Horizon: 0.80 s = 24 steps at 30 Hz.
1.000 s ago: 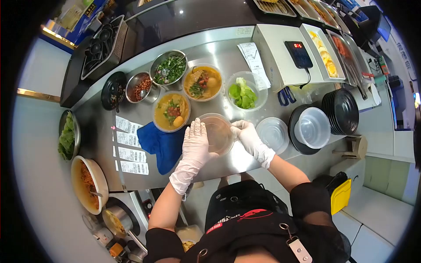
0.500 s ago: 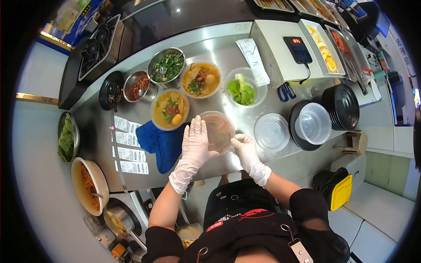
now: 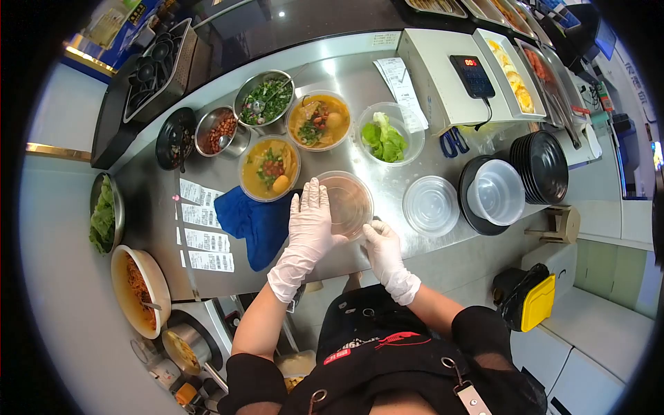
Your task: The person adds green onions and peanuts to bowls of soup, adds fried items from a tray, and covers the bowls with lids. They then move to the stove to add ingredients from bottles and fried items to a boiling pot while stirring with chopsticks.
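A round plastic tub with a clear lid (image 3: 344, 204) sits near the counter's front edge; its contents look brownish through the lid. My left hand (image 3: 308, 232), in a white glove, lies along the tub's left side with its fingers stretched out. At the lower right rim, my right hand (image 3: 384, 252), gloved too, pinches the lid's edge between thumb and fingers. Just beyond stand two open tubs of soup, one with egg and greens (image 3: 270, 168) and another (image 3: 319, 122) behind it. A tub of lettuce (image 3: 384, 140) is farther right.
A loose clear lid (image 3: 431, 205) lies to the right, beside an empty tub (image 3: 496, 194) on black plates. A blue cloth (image 3: 252, 225) and several receipts (image 3: 206, 240) lie left. Bowls of chopped greens (image 3: 266, 97) and peanuts (image 3: 221, 131) stand behind. Blue scissors (image 3: 454, 142) rest near the white box.
My right hand has slid a little down and left along the tub's rim. My left hand stays against the tub's left side. The view has shifted slightly.
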### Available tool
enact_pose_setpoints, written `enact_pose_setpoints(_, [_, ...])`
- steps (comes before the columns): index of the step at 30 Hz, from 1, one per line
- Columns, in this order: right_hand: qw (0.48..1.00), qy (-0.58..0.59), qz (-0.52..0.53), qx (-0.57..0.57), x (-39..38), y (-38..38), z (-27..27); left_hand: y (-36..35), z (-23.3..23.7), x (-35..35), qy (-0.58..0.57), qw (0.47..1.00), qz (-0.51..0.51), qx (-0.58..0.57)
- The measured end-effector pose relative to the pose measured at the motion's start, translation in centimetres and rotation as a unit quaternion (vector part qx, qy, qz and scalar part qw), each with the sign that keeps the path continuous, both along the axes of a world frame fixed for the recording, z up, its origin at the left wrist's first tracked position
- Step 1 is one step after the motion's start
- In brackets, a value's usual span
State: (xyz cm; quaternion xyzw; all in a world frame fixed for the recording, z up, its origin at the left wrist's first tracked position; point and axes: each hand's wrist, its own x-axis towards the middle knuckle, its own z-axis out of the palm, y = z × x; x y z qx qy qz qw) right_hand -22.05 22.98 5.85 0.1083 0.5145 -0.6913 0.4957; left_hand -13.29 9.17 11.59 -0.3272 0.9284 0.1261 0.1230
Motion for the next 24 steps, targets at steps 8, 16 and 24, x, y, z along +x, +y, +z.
enact_pose_setpoints(8, [0.993, 0.04, 0.108, -0.025, -2.1, 0.7, -0.7, 0.0, -1.1, 1.0, 0.059, 0.998, -0.008, 0.013])
enact_pose_setpoints(16, [0.936, 0.248, 0.245, 0.051, -9.0, -6.9, -0.3, -0.6, -2.3, 2.1, 0.151, 0.988, -0.031, 0.026])
enact_pose_setpoints(24, [0.82, 0.357, 0.44, 0.085, -10.2, -11.8, 3.8, -0.8, -3.4, 2.9, 0.229, 0.972, -0.045, 0.036])
